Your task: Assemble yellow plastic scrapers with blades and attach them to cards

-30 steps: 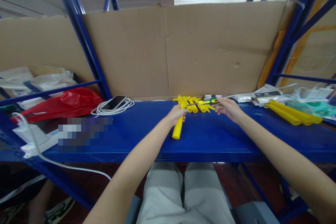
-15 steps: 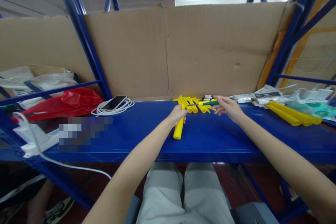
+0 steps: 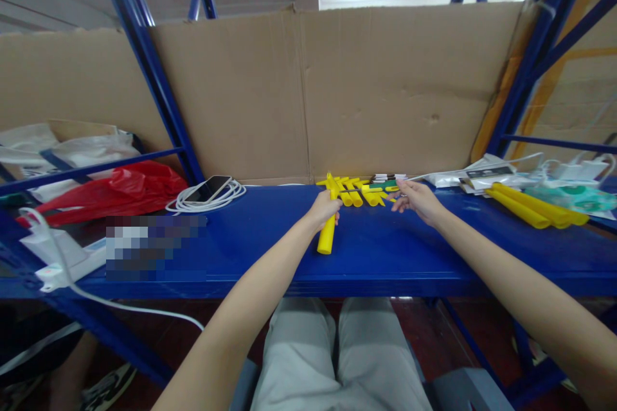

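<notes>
My left hand (image 3: pixel 324 210) is wrapped round a yellow tube-shaped part (image 3: pixel 326 239), whose branched upper end sticks out above the fist. My right hand (image 3: pixel 418 200) pinches a screwdriver (image 3: pixel 378 189) with a yellow-and-green handle. The screwdriver lies nearly level, its thin shaft pointing left at the upper part of the yellow piece. Whether its tip touches the piece I cannot tell. Behind the hands, several more yellow parts (image 3: pixel 355 198) lie in a row on the blue shelf (image 3: pixel 270 231).
A cardboard panel (image 3: pixel 231 96) closes off the back. To the left lie a phone (image 3: pixel 209 189), a coiled white cable (image 3: pixel 236 190), a red plastic bag (image 3: pixel 125 189) and a power strip (image 3: pixel 58 275). Longer yellow tubes (image 3: pixel 523 207) and plastic packets (image 3: pixel 486 176) lie right.
The screwdriver's handle has turned a little in my right hand, showing more yellow. Both hands stay in nearly the same place; the view has shifted slightly.
</notes>
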`<state>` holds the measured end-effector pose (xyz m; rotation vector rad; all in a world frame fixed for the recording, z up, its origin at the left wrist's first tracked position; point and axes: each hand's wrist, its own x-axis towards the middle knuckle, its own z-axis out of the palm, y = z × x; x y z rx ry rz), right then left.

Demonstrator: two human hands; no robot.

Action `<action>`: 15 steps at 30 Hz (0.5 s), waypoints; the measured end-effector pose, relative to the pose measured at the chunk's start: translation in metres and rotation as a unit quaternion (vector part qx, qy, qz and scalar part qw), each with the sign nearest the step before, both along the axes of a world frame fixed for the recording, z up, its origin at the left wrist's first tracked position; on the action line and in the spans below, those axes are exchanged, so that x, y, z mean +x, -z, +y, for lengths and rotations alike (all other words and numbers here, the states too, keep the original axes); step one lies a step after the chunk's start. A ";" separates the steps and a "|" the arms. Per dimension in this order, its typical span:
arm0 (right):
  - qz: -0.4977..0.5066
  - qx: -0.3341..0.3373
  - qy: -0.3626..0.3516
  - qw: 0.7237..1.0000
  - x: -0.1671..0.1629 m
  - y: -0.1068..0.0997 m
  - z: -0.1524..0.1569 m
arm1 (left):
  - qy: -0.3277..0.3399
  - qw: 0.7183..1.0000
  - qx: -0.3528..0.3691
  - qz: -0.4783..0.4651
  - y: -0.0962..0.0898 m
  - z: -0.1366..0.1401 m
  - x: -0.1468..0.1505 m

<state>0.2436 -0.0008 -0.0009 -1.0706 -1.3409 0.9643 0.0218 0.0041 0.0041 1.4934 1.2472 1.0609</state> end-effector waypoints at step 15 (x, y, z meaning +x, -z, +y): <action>0.000 0.002 -0.058 0.998 0.002 -0.001 -0.003 | -0.011 1.000 -0.009 0.003 0.002 0.001 -0.001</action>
